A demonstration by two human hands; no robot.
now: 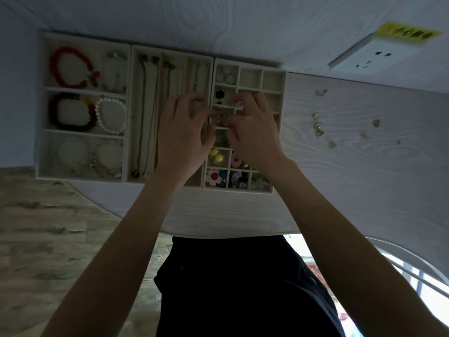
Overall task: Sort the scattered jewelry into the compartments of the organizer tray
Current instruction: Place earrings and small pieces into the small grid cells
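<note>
Three cream organizer trays stand side by side on the white table. The right tray [274, 76] is split into small cells with rings, colourful studs and flower earrings. My left hand [182, 135] and my right hand [255, 132] meet over its left column. Their fingertips pinch a small metallic piece of jewelry [222, 119] between them. Just what that piece is stays hidden by my fingers. The middle tray [170, 52] holds necklaces laid lengthwise. The left tray [42, 69] holds red, dark and pearl bracelets. Several small loose earrings [318, 127] lie scattered on the table to the right.
A white wall socket [371, 57] with a yellow label sits at the back right. The table's front edge runs close to my body. Wood-pattern floor shows at the left, and a white rail at the lower right.
</note>
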